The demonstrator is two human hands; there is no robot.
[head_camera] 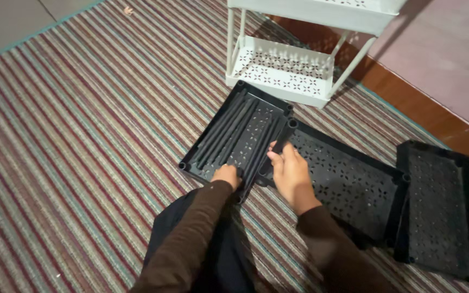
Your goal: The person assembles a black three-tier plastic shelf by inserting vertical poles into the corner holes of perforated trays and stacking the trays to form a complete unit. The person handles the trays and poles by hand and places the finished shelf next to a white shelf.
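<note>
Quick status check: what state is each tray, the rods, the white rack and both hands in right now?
Left tray: flat on the rug, holds rods.
Rods: loose, lying side by side in left tray.
Middle tray: flat, no rods in it.
Right tray: flat, apart from hands.
White rack: assembled, upright.
Left hand: on the rods' near ends.
Right hand: gripping one rod.

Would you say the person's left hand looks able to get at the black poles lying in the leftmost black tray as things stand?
Probably yes. The left hand already rests at the near edge of the leftmost black tray, the black poles lie loose and uncovered in it, and nothing sits between them.
</note>
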